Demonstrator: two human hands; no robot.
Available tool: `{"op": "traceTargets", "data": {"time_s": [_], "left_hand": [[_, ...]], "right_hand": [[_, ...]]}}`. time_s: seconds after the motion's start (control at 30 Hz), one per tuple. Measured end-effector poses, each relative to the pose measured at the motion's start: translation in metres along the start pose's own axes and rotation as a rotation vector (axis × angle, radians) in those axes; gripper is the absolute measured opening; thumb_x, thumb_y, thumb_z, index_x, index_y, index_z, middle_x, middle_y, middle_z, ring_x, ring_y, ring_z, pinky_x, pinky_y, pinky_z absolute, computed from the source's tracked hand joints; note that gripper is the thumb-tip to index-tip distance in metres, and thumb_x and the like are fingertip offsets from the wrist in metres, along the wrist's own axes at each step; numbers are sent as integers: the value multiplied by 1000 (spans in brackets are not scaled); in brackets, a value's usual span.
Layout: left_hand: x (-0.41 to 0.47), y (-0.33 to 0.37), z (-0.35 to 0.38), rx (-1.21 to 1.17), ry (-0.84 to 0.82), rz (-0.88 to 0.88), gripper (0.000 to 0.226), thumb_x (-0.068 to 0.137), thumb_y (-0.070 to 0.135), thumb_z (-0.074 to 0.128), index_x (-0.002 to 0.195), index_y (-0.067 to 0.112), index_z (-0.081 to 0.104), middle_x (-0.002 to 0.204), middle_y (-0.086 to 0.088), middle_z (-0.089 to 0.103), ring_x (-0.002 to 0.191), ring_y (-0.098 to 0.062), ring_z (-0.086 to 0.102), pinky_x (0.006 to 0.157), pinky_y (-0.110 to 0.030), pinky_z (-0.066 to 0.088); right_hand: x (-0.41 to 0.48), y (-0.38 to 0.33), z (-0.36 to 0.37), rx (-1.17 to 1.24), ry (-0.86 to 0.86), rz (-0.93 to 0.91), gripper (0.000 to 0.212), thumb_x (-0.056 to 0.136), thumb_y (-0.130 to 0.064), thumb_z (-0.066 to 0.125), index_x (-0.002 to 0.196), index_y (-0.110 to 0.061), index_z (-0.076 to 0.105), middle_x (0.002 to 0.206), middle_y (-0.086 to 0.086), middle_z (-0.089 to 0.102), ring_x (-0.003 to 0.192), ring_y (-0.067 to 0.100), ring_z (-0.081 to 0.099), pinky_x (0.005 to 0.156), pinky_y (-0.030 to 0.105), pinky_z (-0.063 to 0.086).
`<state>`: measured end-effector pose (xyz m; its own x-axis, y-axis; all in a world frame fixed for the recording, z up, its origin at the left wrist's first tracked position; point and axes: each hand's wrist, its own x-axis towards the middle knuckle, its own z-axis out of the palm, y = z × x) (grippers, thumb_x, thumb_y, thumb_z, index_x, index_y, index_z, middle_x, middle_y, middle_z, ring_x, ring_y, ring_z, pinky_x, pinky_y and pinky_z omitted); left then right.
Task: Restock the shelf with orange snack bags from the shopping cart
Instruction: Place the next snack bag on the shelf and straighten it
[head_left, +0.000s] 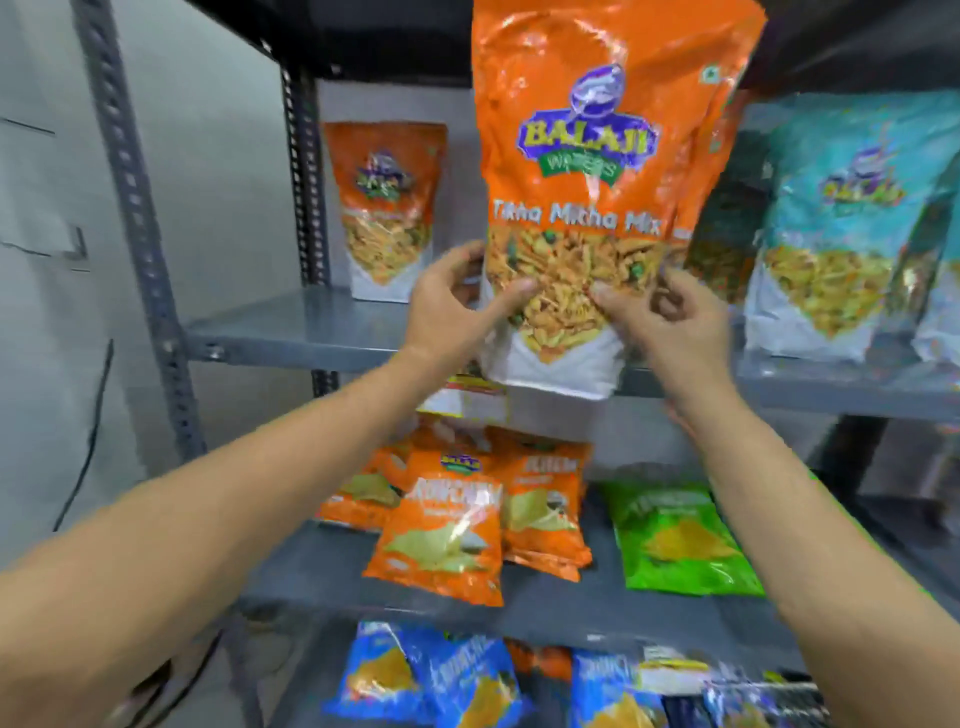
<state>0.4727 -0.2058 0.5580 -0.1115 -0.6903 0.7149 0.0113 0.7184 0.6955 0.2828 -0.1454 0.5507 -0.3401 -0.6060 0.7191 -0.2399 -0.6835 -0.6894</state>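
A large orange snack bag labelled Tikha Mitha Mix is held upright in front of the upper grey shelf. My left hand grips its lower left edge and my right hand grips its lower right edge. The bag's white bottom hangs just past the shelf's front lip. Another orange bag of the same kind stands at the back left of that shelf. The shopping cart is out of view.
Teal snack bags stand on the upper shelf to the right. On the middle shelf lie small orange packets and a green packet. Blue packets fill the lowest shelf. A perforated grey upright frames the left side.
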Motion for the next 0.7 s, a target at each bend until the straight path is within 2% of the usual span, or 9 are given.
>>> {"op": "traceTargets", "data": {"time_s": [0.07, 0.17, 0.23, 0.37, 0.47, 0.53, 0.6, 0.63, 0.7], "left_hand": [[24, -5, -32, 31, 30, 5, 63, 66, 41, 77, 116, 7, 59, 115, -11, 68, 105, -23, 65, 94, -43, 54], [54, -16, -71, 50, 30, 20, 46, 71, 25, 74, 111, 8, 60, 107, -12, 67, 98, -23, 64, 96, -49, 52], [72, -27, -92, 72, 26, 15, 43, 74, 20, 73, 113, 8, 60, 107, -14, 67, 100, -26, 64, 96, -50, 51], [104, -52, -117, 83, 25, -34, 47, 74, 18, 76, 117, 6, 59, 115, -18, 67, 106, -28, 65, 96, -46, 52], [119, -75, -124, 93, -13, -81, 50, 75, 12, 75, 121, 5, 56, 118, -16, 65, 104, -23, 64, 95, -39, 52], [121, -98, -124, 83, -32, -118, 52, 75, 12, 74, 123, 6, 53, 119, -13, 63, 109, -24, 62, 99, -43, 50], [122, -117, -124, 72, -52, -148, 56, 76, 16, 74, 126, 9, 49, 125, -12, 60, 116, -25, 57, 104, -47, 46], [123, -122, -125, 64, -69, -154, 58, 77, 20, 74, 127, 10, 47, 129, -13, 58, 119, -26, 55, 105, -47, 44], [125, -124, -126, 14, -59, -160, 66, 74, 29, 76, 129, 12, 44, 132, -12, 55, 122, -24, 53, 106, -44, 43]], "right_hand": [[21, 2, 38, -6, -12, -14, 50, 55, -47, 83, 87, -11, 70, 87, 5, 74, 80, 11, 65, 78, 33, 54], [49, 12, 90, -47, -50, -3, 55, 53, -50, 83, 82, -5, 68, 87, 18, 75, 76, 15, 63, 73, 41, 55], [66, 22, 117, -95, -76, 7, 59, 53, -53, 83, 83, -4, 67, 92, 26, 73, 78, 17, 64, 73, 44, 55], [92, 43, 147, -148, -135, 39, 39, 63, -44, 84, 88, -18, 69, 96, 9, 76, 95, 25, 71, 87, 50, 57], [101, 66, 158, -153, -187, 85, 27, 70, -36, 83, 90, -27, 67, 101, 1, 74, 98, 15, 69, 88, 41, 58], [101, 84, 162, -159, -225, 126, 27, 73, -33, 81, 94, -25, 66, 102, -4, 72, 95, -3, 65, 84, 23, 55], [100, 96, 164, -146, -253, 150, 28, 78, -27, 78, 100, -15, 66, 98, -8, 69, 84, -19, 60, 73, 3, 46], [101, 100, 164, -139, -261, 154, 30, 79, -25, 77, 102, -10, 65, 98, -8, 68, 81, -19, 59, 70, 2, 45], [104, 104, 164, -104, -255, 210, 36, 80, -27, 76, 107, -8, 62, 99, -6, 68, 87, -9, 62, 73, 10, 50]]}}
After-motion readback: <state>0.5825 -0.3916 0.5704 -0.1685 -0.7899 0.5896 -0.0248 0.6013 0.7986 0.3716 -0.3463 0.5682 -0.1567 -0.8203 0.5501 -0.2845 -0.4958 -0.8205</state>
